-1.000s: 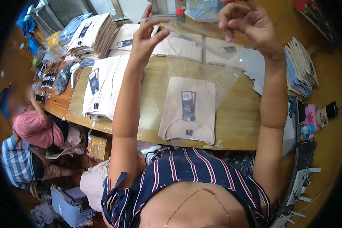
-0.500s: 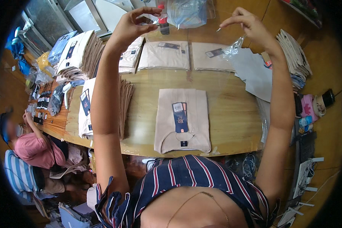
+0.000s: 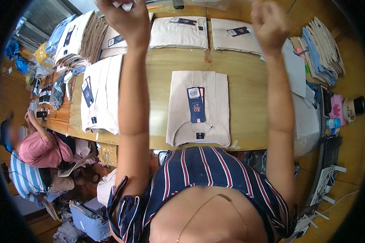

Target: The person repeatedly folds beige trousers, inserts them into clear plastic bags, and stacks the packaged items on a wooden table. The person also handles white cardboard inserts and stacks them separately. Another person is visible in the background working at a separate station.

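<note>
Folded beige shirt [image 3: 218, 106]: flat on wooden table [image 3: 247, 101], neckline toward near edge, dark-blue hangtags [image 3: 196, 108] face up.

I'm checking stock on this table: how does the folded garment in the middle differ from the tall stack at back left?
The folded garment looks like a single piece; the tall stack shows many layers. The garment looks pinkish beige, the stack's top whiter. The garment lies nearer the camera, the stack further back and left. Both have a dark tag on top.
</note>
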Demonstrator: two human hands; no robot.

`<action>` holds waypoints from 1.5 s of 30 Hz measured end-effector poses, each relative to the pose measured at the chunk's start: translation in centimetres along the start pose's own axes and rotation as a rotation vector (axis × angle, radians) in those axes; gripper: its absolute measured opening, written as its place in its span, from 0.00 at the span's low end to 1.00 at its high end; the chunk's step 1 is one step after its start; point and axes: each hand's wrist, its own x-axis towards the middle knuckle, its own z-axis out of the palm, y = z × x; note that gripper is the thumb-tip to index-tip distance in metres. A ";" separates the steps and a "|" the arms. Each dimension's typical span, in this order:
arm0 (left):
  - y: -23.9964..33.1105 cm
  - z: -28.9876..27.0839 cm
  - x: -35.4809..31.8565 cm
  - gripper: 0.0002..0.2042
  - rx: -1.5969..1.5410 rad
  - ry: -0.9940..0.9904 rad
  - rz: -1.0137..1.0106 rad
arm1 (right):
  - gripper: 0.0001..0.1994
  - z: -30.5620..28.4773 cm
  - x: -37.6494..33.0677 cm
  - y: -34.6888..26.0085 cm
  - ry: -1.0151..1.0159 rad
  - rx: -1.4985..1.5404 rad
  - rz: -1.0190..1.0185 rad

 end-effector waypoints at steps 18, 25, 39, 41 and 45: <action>-6.5 -1.3 -24.2 0.02 0.155 -0.876 -1.237 | 0.08 4.0 -23.3 -2.7 -0.839 1.143 1.511; -6.7 -3.6 -25.7 0.05 -0.337 -0.865 -1.449 | 0.09 2.9 -24.2 -2.6 -0.926 1.175 1.633; -2.4 -7.4 -24.0 0.08 -0.491 -0.844 -1.547 | 0.08 -1.8 -24.6 -4.2 -0.961 1.290 1.653; -1.1 -8.7 -23.8 0.08 -0.503 -0.854 -1.544 | 0.08 -3.4 -24.5 -4.8 -1.028 1.318 1.646; 2.6 -12.1 -23.0 0.09 -0.535 -0.838 -1.630 | 0.07 -8.2 -23.8 -6.3 -1.181 1.315 1.614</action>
